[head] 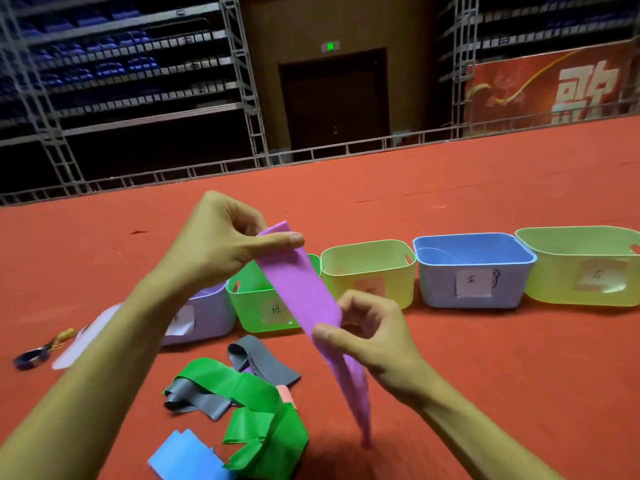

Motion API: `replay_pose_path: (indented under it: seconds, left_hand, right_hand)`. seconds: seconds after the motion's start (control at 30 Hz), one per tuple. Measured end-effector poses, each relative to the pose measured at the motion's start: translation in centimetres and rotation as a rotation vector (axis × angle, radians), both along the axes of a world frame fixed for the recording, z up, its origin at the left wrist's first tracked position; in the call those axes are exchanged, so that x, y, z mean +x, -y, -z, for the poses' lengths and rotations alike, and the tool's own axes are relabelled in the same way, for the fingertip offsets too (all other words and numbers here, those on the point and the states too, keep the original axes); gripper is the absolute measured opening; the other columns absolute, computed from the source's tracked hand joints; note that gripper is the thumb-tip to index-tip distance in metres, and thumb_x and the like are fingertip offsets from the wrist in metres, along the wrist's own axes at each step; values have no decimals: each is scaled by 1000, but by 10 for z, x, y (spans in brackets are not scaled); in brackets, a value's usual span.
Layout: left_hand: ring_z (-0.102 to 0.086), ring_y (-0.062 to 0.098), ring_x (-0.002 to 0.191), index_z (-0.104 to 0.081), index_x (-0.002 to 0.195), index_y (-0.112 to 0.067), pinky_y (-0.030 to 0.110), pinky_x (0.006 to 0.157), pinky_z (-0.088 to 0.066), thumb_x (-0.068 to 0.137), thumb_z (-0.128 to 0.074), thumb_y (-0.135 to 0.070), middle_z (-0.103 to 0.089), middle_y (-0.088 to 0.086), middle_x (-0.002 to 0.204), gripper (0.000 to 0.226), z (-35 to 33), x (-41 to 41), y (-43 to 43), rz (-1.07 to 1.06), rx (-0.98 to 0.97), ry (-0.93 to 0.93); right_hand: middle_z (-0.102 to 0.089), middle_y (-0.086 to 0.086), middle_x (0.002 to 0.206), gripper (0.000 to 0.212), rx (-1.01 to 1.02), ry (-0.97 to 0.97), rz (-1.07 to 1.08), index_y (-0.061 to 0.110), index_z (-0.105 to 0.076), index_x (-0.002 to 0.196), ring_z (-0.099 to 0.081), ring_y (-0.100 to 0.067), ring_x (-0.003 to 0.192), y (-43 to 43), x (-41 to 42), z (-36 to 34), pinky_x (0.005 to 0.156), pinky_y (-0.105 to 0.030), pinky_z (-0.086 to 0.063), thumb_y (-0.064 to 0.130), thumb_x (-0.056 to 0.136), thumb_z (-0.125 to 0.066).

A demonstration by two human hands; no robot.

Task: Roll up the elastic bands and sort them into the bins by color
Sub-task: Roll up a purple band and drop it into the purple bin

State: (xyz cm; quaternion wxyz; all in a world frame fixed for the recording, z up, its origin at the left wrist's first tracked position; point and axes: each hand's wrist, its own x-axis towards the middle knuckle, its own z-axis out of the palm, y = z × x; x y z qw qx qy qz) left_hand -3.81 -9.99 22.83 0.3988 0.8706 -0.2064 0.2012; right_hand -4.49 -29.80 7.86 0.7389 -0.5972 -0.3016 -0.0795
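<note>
Purple band (301,289) held in the air, slanting, above the red floor (485,375). Left hand (221,244) pinches its upper end between thumb and fingers; right hand (374,337) pinches it lower down, fingers curled, and the tail hangs loose below. Behind it stand five bins in a row: purple bin (207,317), green bin (256,306), yellow bin (370,271), blue bin (474,271) and a second yellow one. Their labels are illegible. Green band (256,410), grey band (266,362) and blue band (187,455) lie heaped on the floor nearby. Apparently scissors (38,351) at far left.
</note>
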Motion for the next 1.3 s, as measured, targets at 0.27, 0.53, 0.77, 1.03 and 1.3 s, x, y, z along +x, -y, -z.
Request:
replay_pose_path:
  seconds: [0.27,0.53,0.77,1.03,1.3]
  left_hand:
    - [-26,13,50,-61,46,-9,29,47,-17,62,-85,-54,-38,0,45,53,-3,15,9,36,92,-21]
    - [-31,12,51,-67,50,-9,30,52,-22,64,-89,-50,-43,0,47,48,18,32,18,31,119,-13]
    - [-26,16,46,-61,57,8,26,42,-22,67,-87,-51,-37,16,51,65,35,51,22,30,96,2]
    - [-24,14,45,-56,53,7,26,43,-16,69,-91,-43,-33,6,50,63,47,71,21,31,69,-21]
    - [-26,15,49,-53,50,4,30,51,-17,71,-91,-39,-32,3,50,60,68,84,16,50,3,-104]
  right_hand:
    - [-71,-5,87,22,-119,-92,-133,6,-74,87,-62,-18,84,22,-14,19,83,-34,-49,18,75,-88]
    - [-71,2,81,27,-348,-58,52,15,-65,81,-66,-11,83,40,-15,35,94,-37,-53,18,75,-91]
    - [-71,3,81,25,-445,-64,206,13,-69,76,-64,-10,84,62,-17,40,85,-41,-50,30,74,-87]
    - [-72,14,99,20,-387,287,602,22,-71,79,-58,-16,125,60,-22,60,95,-36,-51,33,74,-87]
    - [-66,4,65,27,-380,69,311,21,-54,79,-51,-4,56,60,-31,44,53,-35,-42,38,88,-74]
